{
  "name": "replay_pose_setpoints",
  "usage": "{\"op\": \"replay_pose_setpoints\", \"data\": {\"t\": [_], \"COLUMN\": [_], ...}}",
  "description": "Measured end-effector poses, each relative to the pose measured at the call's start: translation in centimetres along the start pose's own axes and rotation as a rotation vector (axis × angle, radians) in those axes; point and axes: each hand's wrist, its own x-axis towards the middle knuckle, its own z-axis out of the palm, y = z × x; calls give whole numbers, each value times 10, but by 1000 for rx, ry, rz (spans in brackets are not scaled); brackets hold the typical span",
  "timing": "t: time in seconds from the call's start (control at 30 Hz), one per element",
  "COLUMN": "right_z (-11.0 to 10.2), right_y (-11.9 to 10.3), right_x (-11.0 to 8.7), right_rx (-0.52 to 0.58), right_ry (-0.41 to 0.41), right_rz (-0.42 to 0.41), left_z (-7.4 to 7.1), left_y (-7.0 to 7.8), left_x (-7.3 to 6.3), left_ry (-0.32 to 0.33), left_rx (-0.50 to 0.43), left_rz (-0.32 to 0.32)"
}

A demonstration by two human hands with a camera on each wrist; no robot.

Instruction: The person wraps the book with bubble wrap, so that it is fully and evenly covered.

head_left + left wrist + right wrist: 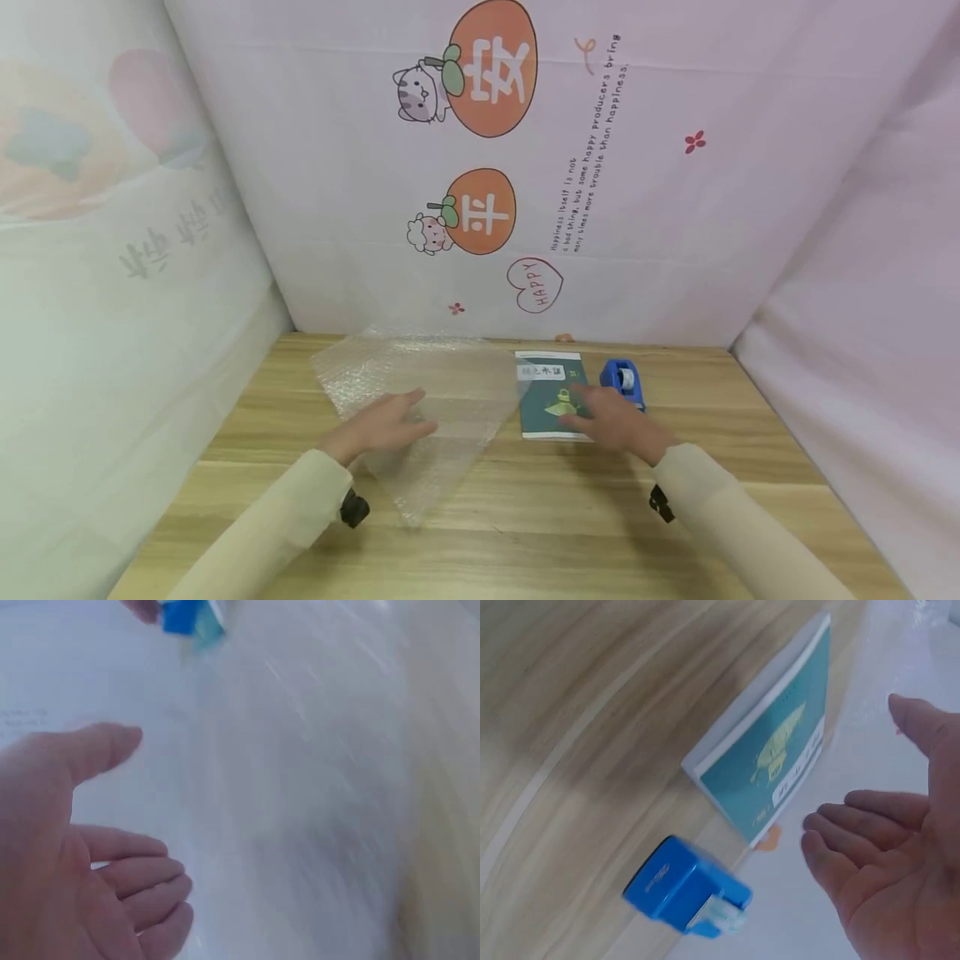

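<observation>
A clear sheet of bubble wrap (465,379) lies on the left half of the table, its right corner over the edge of a green book (538,410) with white borders. Over the bubble wrap is my left hand (381,425), thumb and fingers apart, nothing in its grasp. My right hand (618,421) hovers at the book's right side, its fingers extended and slightly blurred. In the right wrist view that palm is bare, and the book (769,746) looks thick. Just beyond the right hand stands a blue tape dispenser (622,379) with a roll in it.
The wooden table (525,533) meets a printed cloth (337,167) hanging along its back edge. White cloth walls (112,333) close in the left and right sides. A dark strap device (354,508) sits on each wrist.
</observation>
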Motion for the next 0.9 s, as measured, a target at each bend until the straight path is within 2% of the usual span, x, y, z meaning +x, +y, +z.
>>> {"op": "replay_pose_setpoints", "data": {"t": [0.1,0.23,0.43,0.57,0.77,0.9], "right_z": [-8,-17,-26,-27,-25,-22], "right_y": [6,12,20,22,26,27], "right_x": [-2,-4,-8,-5,1,5], "right_rx": [11,73,157,188,212,218], "right_ry": [47,65,28,-22,-56,-76], "right_rz": [41,123,258,339,400,452], "left_z": [3,4,9,17,31,40], "left_y": [20,46,81,92,106,110], "left_x": [14,32,55,67,81,90], "left_ry": [9,31,23,5,-53,-93], "left_rx": [-51,-141,-211,-244,-293,-367], "left_rz": [-22,-26,-95,-139,-181,-205]}}
